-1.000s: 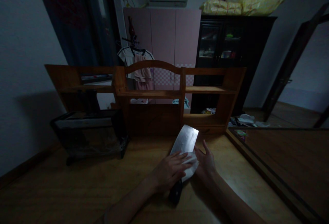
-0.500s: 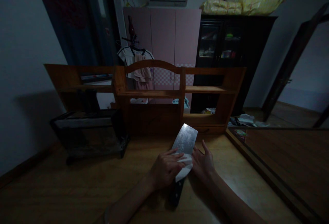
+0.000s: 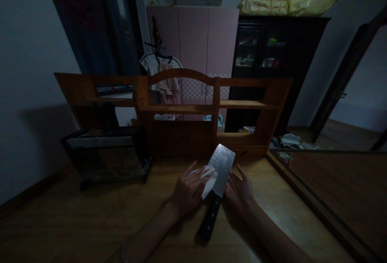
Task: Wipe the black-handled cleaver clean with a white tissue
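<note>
Room: dimly lit, bounded at the left by a pale wall (image 3: pixel 27 73).
Box (image 3: pixel 109 162): black-framed, stood on the left of the table, before the shelf, well apart from both hands.
Table (image 3: pixel 121 222): pale wood; a broad stretch is left between box and left hand, a narrower one between right hand and the right edge.
Shelf (image 3: pixel 178 110): set across the table's far side, its front overlapped in view by the top of the blade.
Right edge (image 3: pixel 305 198): a raised strip, run aslant past the right hand and well apart from it.
Left hand (image 3: pixel 188 190): fingers bent and closed on the tissue.
Tissue (image 3: pixel 208 186): white, crumpled, held at the blade's left side; whether it is touched cannot be told.
Knife (image 3: pixel 223 168): placed between the hands, blade pointed away, black handle directed nearward.
Right hand (image 3: pixel 240 192): palm opened upward, thumb kept apart from the fingers; the blade's right edge is touched by them, tips partly hidden.
</note>
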A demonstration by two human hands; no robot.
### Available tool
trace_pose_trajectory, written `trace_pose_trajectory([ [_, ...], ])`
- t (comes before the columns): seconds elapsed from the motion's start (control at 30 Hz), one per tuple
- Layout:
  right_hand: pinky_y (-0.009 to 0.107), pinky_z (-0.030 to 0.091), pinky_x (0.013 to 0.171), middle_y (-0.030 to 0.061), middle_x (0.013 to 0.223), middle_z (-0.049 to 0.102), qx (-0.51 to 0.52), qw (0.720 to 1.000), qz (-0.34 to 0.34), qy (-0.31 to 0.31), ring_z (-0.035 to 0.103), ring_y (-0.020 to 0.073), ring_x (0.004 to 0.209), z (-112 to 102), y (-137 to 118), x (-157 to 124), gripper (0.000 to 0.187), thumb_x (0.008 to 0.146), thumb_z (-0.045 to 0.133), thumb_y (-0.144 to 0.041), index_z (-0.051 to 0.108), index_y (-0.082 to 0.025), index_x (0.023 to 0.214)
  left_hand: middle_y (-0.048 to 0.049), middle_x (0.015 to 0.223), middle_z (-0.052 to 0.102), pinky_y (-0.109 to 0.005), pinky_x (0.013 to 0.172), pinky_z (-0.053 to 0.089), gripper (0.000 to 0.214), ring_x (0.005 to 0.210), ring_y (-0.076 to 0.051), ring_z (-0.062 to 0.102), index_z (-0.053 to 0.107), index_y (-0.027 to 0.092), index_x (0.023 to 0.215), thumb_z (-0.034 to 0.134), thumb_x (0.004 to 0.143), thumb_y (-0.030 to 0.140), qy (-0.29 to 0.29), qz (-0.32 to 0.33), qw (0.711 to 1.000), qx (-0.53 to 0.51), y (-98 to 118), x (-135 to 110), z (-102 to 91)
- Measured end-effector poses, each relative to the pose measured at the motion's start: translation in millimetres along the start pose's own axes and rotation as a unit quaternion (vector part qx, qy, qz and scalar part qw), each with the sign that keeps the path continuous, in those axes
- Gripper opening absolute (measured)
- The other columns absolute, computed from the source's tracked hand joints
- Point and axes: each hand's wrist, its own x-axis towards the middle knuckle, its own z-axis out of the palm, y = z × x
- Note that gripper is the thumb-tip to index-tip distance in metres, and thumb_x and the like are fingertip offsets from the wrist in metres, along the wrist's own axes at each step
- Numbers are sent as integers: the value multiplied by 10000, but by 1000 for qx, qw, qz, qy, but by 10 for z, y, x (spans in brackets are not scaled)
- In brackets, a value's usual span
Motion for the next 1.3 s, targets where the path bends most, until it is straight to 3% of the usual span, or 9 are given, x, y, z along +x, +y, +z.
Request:
trace_pose_trajectory([
  [0.17,388,534,866,124,961,731,7,1000,2,-11,694,244,886,9,-13,-3,304,934,507,-391,660,-129,960,-87,1489,432,-531,1185,214,479,1407,-227,348,405,175,1451,267,1002,267,7,-6,1000,26,-43,6,1],
  [0.3,412,532,880,135,956,733,27,1000,5,-11,695,248,884,9,-13,4,317,938,490,-374,664,-112,971,-67,1551,325,-488,1194,219,530,1450,-234,246,335,176,1490,275,1009,388,-97,64,993,9,71,79,-17],
  [0.4,421,533,880,159,957,731,38,999,10,-9,696,262,893,-3,-2,21,341,934,488,-370,667,-82,969,-49,1559,308,-444,1202,217,535,1458,-216,222,312,193,1500,319,1006,398,-154,76,985,16,136,120,-13],
  [0.63,417,533,889,175,1091,709,26,1000,2,-3,682,278,994,66,10,-1,375,933,488,-365,648,-65,1092,-46,1591,216,-446,1206,202,524,1471,-215,169,267,202,1516,314,1016,352,-122,10,991,60,8,92,53],
  [1.0,397,534,866,132,1006,732,-10,1000,13,-8,689,258,938,111,-12,-13,388,942,485,-404,663,-92,1086,-80,1602,155,-466,1191,233,603,1474,-243,148,160,201,1545,331,1009,419,-77,-66,993,60,-47,36,131],
  [1.17,352,528,835,119,1002,727,-12,999,43,-28,689,221,869,83,-20,-1,424,946,483,-446,645,-97,1125,-78,1606,148,-483,1198,196,610,1475,-257,142,137,178,1551,260,1011,434,-61,-40,997,25,69,47,53],
  [1.3,396,507,883,121,1012,721,-18,996,70,-53,680,246,939,68,63,11,451,945,463,-487,648,-110,1109,-72,1603,164,-440,1204,197,636,1474,-240,151,185,168,1541,253,1001,496,-120,15,993,-8,198,87,32],
])
